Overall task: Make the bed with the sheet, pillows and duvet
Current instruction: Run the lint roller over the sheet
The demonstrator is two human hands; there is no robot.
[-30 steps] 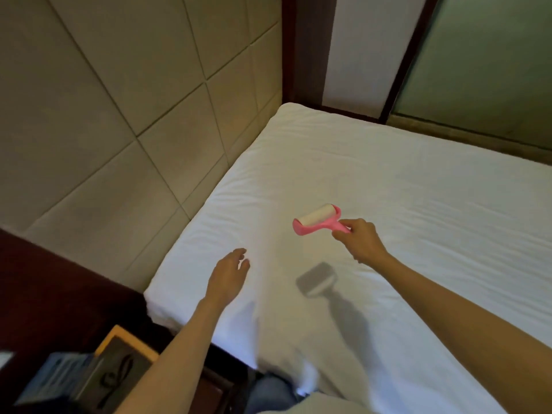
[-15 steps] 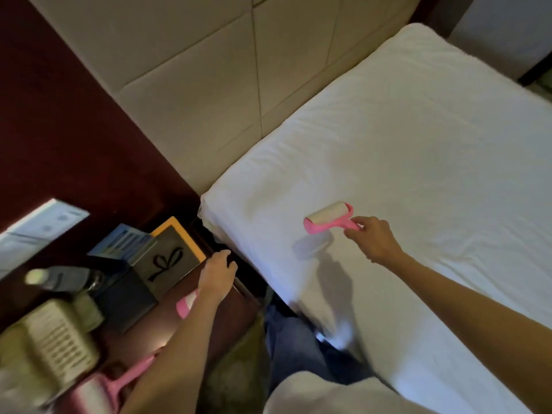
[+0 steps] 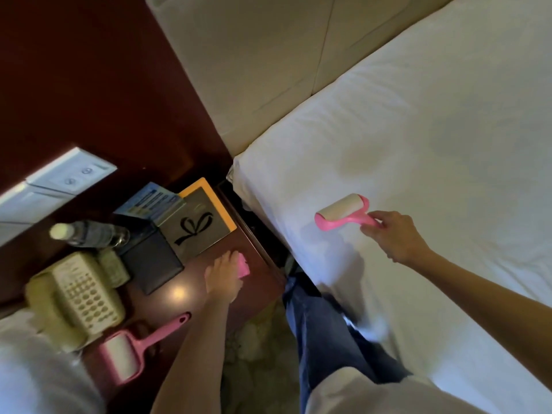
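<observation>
Your right hand (image 3: 394,236) fingers pinch the pink lint roller (image 3: 343,213) handle, roller just over the white sheet (image 3: 433,138) near its corner. Left hand (image 3: 224,276) curls on a small pink obj (image 3: 243,265) on the nightstand (image 3: 257,264), w/ a 2nd roller (image 3: 128,352) nearby.
</observation>
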